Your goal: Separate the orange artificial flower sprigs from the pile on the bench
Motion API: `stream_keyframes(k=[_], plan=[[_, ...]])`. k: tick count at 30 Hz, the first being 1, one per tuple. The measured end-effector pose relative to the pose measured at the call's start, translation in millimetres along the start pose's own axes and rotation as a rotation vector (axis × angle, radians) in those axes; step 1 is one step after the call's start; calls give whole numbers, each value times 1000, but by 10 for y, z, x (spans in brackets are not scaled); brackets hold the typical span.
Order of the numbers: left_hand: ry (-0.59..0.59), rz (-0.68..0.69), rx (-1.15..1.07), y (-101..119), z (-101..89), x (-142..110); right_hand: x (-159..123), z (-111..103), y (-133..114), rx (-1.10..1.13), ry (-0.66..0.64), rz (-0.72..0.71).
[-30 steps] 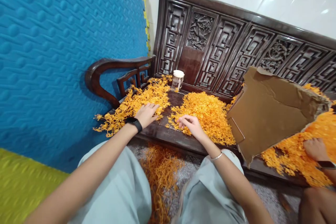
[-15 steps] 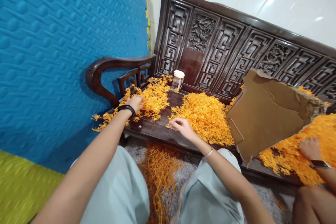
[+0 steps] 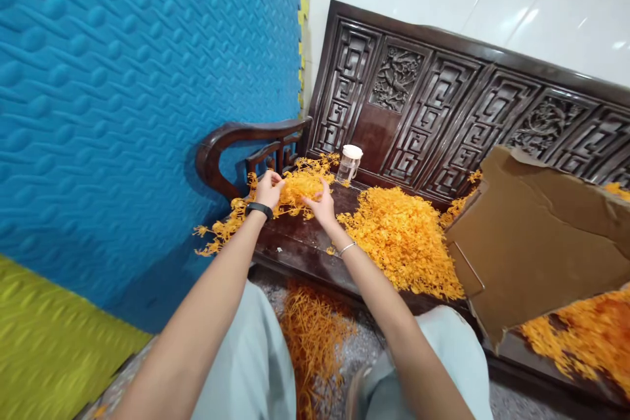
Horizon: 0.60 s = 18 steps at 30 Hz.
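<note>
A loose heap of orange branched pieces [image 3: 302,189], plastic-looking with thin stems and tufted ends, lies at the left end of the dark wooden bench. My left hand [image 3: 270,190], with a black wristband, is closed at the left side of this heap, its fingertips pinched on some of the pieces. Just to the right, my right hand [image 3: 322,205] has its thumb and forefinger spread at the heap's edge and seems to hold nothing. A denser pile of small orange pieces [image 3: 403,239] rests to the right of my right forearm.
A clear bottle with a white lid [image 3: 350,163] stands against the carved backrest [image 3: 423,111]. A bent cardboard sheet [image 3: 536,236] leans on the right, with more orange pieces [image 3: 585,335] beyond it. Orange stems [image 3: 315,335] lie on the floor between my legs. The bench armrest [image 3: 211,154] curves at left.
My right hand has moved left from beside the dense pile to the loose heap. My left hand has shifted slightly within the heap. The view has swung, and the other person's hand is out of sight.
</note>
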<state>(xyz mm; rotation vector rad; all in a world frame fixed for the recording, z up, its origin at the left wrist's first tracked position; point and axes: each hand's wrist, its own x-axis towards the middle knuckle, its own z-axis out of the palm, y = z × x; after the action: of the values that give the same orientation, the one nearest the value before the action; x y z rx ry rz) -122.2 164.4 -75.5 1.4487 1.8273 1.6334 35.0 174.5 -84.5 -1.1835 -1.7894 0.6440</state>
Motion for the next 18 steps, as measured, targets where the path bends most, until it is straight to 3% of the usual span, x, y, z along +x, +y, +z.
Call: stream_keyframes(k=[3,8,14,18], plan=[[49,-27,-158,-12,48,40,93,-53,39,29,89,101],[136,-109,-343,2,84,99,248,-252,140,93,121,211],[199,-148,-404,46,131,110,260,-307,182,192,14,304],[195,-84,-346,113,205,60,152,-299,115,299,-123,212]])
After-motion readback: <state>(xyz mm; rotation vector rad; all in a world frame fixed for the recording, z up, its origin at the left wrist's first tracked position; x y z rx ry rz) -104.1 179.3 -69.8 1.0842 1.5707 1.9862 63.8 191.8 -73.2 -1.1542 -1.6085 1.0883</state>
